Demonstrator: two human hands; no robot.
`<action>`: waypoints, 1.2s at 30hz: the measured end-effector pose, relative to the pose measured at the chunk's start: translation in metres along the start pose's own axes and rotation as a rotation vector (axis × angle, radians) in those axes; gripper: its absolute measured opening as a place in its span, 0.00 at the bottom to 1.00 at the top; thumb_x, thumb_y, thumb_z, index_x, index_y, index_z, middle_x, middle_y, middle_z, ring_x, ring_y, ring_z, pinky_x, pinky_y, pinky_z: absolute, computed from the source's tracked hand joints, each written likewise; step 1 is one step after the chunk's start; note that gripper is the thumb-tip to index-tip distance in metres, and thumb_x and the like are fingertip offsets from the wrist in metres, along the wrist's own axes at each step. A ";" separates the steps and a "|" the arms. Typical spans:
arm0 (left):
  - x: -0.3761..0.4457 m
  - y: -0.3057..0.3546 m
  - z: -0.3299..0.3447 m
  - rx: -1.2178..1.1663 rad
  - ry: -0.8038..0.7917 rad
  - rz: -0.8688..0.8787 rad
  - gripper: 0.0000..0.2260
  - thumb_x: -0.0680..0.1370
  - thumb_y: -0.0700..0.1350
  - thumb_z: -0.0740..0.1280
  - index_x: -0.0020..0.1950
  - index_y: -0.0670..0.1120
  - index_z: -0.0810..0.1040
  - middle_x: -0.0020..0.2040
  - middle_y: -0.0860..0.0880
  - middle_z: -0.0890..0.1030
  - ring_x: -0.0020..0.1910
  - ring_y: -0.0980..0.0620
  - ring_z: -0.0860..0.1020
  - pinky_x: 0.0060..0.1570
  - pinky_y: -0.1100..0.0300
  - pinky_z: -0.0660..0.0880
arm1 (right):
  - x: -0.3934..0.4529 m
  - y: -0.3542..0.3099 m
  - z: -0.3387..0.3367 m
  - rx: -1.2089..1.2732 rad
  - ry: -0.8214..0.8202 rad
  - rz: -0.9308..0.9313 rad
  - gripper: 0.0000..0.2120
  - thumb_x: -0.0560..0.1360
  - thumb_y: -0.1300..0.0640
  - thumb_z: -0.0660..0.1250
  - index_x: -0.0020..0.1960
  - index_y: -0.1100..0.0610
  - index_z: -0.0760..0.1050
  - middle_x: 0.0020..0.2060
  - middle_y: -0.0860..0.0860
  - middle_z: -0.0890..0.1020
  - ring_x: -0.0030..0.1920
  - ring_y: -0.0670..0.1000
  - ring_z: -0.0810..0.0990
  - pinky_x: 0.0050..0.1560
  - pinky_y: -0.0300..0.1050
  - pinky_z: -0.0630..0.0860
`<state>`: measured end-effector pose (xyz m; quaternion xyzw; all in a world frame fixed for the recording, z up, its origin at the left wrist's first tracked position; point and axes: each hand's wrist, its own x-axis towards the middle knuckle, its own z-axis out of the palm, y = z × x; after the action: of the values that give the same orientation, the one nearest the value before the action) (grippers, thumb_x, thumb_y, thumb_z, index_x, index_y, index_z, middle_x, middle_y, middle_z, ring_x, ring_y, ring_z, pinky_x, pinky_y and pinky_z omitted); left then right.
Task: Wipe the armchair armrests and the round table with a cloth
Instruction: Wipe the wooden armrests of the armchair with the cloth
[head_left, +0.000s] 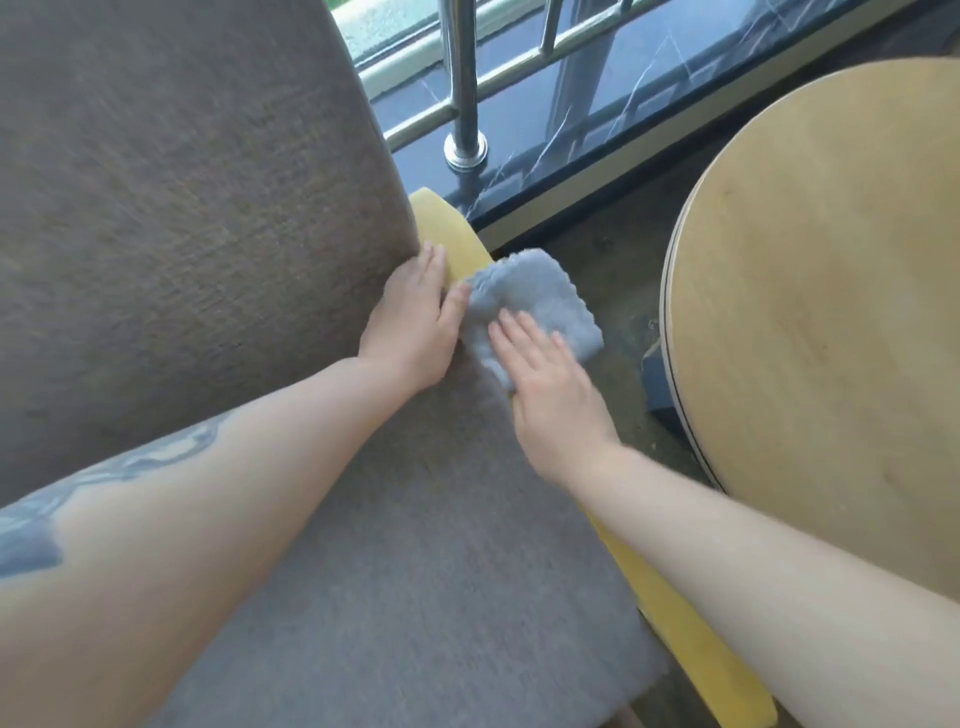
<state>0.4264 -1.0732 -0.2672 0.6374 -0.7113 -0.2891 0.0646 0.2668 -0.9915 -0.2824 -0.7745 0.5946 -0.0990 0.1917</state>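
— Forearms first, then both hands at the wooden armrest (470, 249). Where's the cloth (535, 306)?
— Under the right hand (550, 384), fingers flat, pressing it there; the left hand (415, 322) rests spread beside it.
— And the tabletop (831, 312)?
— Beyond, bare; likely not yet wiped.

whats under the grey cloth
The grey cloth lies on the yellow wooden armrest, pressed flat by the right hand. The armrest shows above and below it; the stretch directly underneath is covered. The left hand rests beside it.
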 end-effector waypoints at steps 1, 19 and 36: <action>0.000 0.001 0.003 0.001 0.000 -0.022 0.25 0.83 0.52 0.50 0.77 0.42 0.54 0.78 0.45 0.53 0.76 0.48 0.52 0.73 0.54 0.51 | -0.008 -0.004 0.001 0.011 -0.010 -0.028 0.30 0.74 0.67 0.57 0.76 0.59 0.60 0.75 0.53 0.62 0.76 0.52 0.57 0.74 0.46 0.46; 0.014 0.016 -0.010 -0.131 0.062 -0.170 0.24 0.82 0.55 0.48 0.78 0.52 0.50 0.72 0.46 0.64 0.69 0.45 0.60 0.68 0.48 0.61 | 0.138 -0.011 0.002 -0.062 -0.169 -0.023 0.32 0.79 0.56 0.60 0.79 0.54 0.49 0.78 0.49 0.52 0.77 0.48 0.46 0.76 0.50 0.46; 0.012 0.018 0.019 0.156 0.051 -0.080 0.27 0.83 0.54 0.48 0.78 0.42 0.50 0.79 0.46 0.48 0.77 0.48 0.47 0.74 0.51 0.47 | 0.025 -0.038 0.005 -0.091 -0.121 0.119 0.31 0.78 0.60 0.52 0.78 0.58 0.44 0.78 0.50 0.48 0.77 0.50 0.43 0.76 0.49 0.43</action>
<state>0.4003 -1.0777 -0.2772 0.6756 -0.7037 -0.2189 0.0215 0.3096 -1.0057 -0.2733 -0.7504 0.6307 -0.0134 0.1973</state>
